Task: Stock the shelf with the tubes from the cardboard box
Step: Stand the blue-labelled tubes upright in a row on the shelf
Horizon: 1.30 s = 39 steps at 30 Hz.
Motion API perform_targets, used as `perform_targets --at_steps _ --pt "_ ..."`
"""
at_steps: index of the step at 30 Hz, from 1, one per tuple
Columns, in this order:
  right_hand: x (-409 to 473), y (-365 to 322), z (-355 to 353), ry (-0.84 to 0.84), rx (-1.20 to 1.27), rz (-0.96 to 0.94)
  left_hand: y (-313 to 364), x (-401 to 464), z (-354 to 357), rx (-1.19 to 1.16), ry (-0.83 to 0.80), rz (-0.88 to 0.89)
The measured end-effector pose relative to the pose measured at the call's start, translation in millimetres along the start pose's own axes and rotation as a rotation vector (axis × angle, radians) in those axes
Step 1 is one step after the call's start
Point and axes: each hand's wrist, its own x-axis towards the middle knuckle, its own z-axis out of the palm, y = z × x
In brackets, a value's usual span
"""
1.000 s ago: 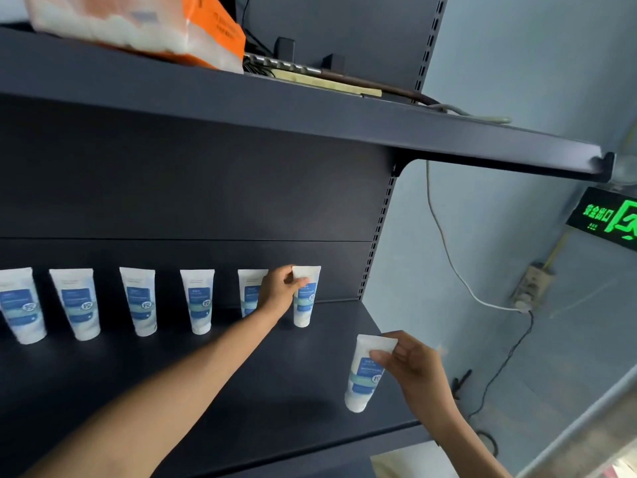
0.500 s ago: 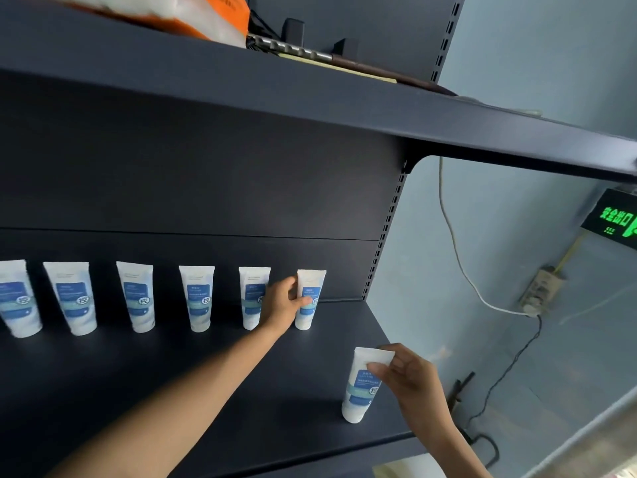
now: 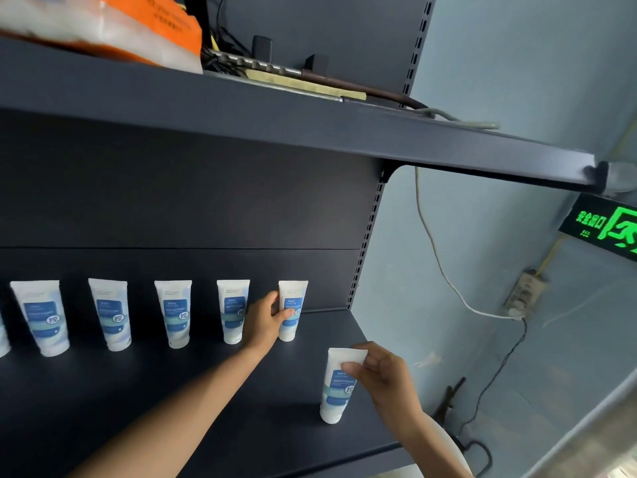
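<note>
Along the back of the smooth, matte dark shelf [image 3: 103, 401] stands a row of white tubes [image 3: 113, 313], cap-down, flat crimped ends up, each with a glossy blue label. At the row's right end the left hand [image 3: 265, 320] wraps its thumb and fingers round the last tube [image 3: 292, 310], which stands upright against the back panel. Nearer the front edge, the right hand [image 3: 382, 377] pinches the flat top of another tube [image 3: 339, 386], its rounded cap resting on the shelf.

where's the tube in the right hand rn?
Head view, lower right: the tube stands cap-down near the shelf front edge, pinched at its top by the right hand, in front of the back row's rightmost tube.
</note>
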Motion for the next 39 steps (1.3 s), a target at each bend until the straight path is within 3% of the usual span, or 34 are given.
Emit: perform_targets --at_steps 6,11,15,17,20,23,39 --pt "4 -5 2 -0.034 0.017 -0.026 1 -10 3 0.024 -0.019 -0.057" --pt "7 -10 2 -0.053 0.010 -0.055 10 -45 5 -0.264 -0.003 -0.193" --pt "12 -12 3 -0.047 0.012 -0.068 9 -86 1 -0.358 0.072 -0.294" --pt "16 -12 4 -0.044 0.020 -0.061 16 -107 -6 -0.378 0.024 -0.228" --pt "23 -11 6 -0.041 0.037 -0.059 27 -132 -15 -0.374 -0.213 -0.120" --pt "31 -10 10 -0.060 0.026 -0.079 29 -138 -13 -0.406 -0.342 -0.124" --pt "99 -9 35 -0.112 -0.095 -0.066 18 -70 -9 -0.097 -0.235 -0.040"
